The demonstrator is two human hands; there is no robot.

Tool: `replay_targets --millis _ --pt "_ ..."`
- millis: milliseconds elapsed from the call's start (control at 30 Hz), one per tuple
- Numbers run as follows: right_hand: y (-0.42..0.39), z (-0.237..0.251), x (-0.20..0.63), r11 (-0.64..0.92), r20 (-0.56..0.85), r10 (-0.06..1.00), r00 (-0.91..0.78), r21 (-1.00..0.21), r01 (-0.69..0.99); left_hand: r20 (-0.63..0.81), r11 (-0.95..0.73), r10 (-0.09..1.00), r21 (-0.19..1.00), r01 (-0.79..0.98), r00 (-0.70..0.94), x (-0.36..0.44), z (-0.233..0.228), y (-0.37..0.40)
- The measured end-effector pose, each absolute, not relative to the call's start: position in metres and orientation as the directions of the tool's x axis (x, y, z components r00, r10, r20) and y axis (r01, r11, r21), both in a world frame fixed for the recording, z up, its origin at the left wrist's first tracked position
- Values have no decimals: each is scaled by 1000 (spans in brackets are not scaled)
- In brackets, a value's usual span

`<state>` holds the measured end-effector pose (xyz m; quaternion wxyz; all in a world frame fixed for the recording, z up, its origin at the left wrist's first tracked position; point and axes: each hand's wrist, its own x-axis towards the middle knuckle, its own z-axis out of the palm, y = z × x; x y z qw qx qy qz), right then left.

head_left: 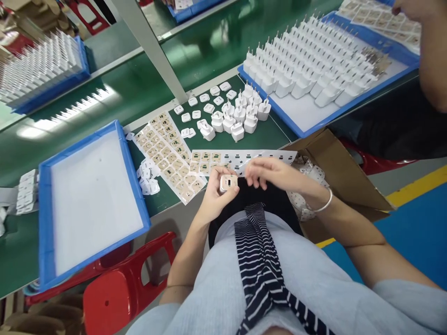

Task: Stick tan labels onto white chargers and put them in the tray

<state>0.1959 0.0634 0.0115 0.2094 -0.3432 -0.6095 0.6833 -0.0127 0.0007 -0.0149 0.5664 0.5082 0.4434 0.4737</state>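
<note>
My left hand [219, 193] is closed around a white charger [228, 183], its face with a small dark slot and a beige sticker turned up towards me. To its right, my right hand [266, 172] hovers apart from the charger, fingers loosely bent and spread, with nothing visible in them. Behind both hands lies a sticker sheet [209, 157], beige labels on its left part and bare backing on its right. More sticker sheets [167, 156] overlap at the left. Several white plug chargers [239, 114] stand prongs-up farther back, beside scattered small white caps [204, 97].
A blue tray [44, 209] with a white bottom sits at left, near piled white pieces [148, 176]. Another blue tray [300, 131] bears rows of chargers at right, by another person's arm [433, 56]. A cardboard box [342, 172] and red stool [108, 298] stand below.
</note>
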Motion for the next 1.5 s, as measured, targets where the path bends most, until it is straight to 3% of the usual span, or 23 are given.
replay_targets --millis 67,133,200,233,367,533,633,867,967,1067,1133,1200,1267,1333,1400,1500 --pt "90 9 216 -51 -150 867 -475 -975 215 8 -15 996 997 74 93 -17 -11 14" --pt "124 5 238 43 -4 994 -110 -909 414 19 -24 1000 965 260 20 -20 -9 33" --pt "162 0 256 5 183 960 212 -767 641 37 -24 999 883 469 -19 -24 -10 54" --pt "180 -2 262 -57 235 926 296 -687 725 64 -40 998 821 570 -21 -25 -11 65" --pt "232 -3 268 -218 231 906 355 -464 859 202 -155 978 551 820 49 -27 -20 107" --pt "247 0 258 -246 194 913 359 -442 863 268 -237 950 285 929 160 -19 -29 135" --pt "248 -1 259 -272 192 902 386 -441 856 306 -271 931 216 938 198 -14 -30 141" --pt "246 3 269 -304 190 893 409 -415 858 419 -404 879 395 825 229 -18 -8 131" --pt "213 13 264 -193 279 893 352 -470 861 449 -447 862 450 773 237 -21 8 101" --pt "157 21 243 116 387 897 212 -671 732 429 -481 864 543 688 265 -20 12 66" --pt "119 19 221 164 235 969 80 -846 508 398 -469 880 642 606 260 -15 6 47" --pt "91 11 197 61 16 989 -145 -949 308 359 -427 904 720 547 233 -11 -6 34" --pt "76 0 178 -54 -107 946 -307 -983 177 317 -362 932 771 523 178 -10 -20 27" --pt "74 -13 166 -79 -117 914 -389 -990 113 265 -277 959 821 499 96 -14 -33 21" --pt "77 -23 162 29 -44 896 -441 -987 158 206 -177 978 877 448 -17 -23 -44 13" --pt "84 -34 161 354 103 801 -589 -876 328 158 -93 977 917 388 -141 -38 -56 -1"
